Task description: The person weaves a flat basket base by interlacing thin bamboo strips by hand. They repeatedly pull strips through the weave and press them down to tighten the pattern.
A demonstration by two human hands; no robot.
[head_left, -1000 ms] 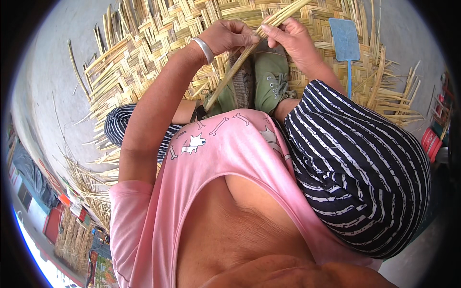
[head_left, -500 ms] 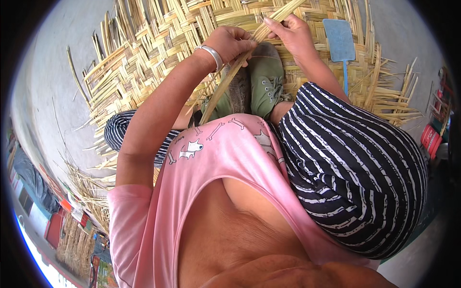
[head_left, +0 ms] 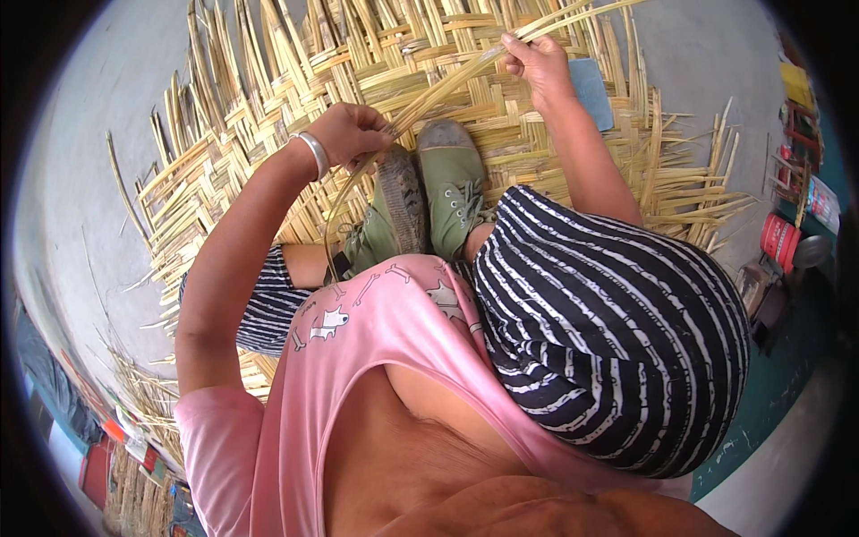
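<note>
Between my two hands stretches a bundle of flat, pale yellow-green reed strips point(head_left: 447, 86), running up to the right. My left hand point(head_left: 351, 134), with a silver bangle on the wrist, pinches its lower end, and a thin piece curves down from there toward my legs. Higher and to the right, my right hand point(head_left: 537, 67) pinches the bundle between thumb and fingers; the loose ends fan out past it at the top edge. Below the strips lies a large woven reed mat point(head_left: 295, 107) with uneven, unwoven ends around its rim.
My green canvas shoes point(head_left: 447, 179) rest on the mat, one sole turned sideways. A blue fly swatter point(head_left: 591, 94) lies partly behind my right forearm. Loose reeds point(head_left: 139, 385) are piled at the lower left. Red containers point(head_left: 780, 240) and other items stand at the far right.
My hands have moved farther apart, the left one going left and down. More of the strip bundle shows between them, and its ends spread beyond my right hand. The whole view has shifted slightly.
</note>
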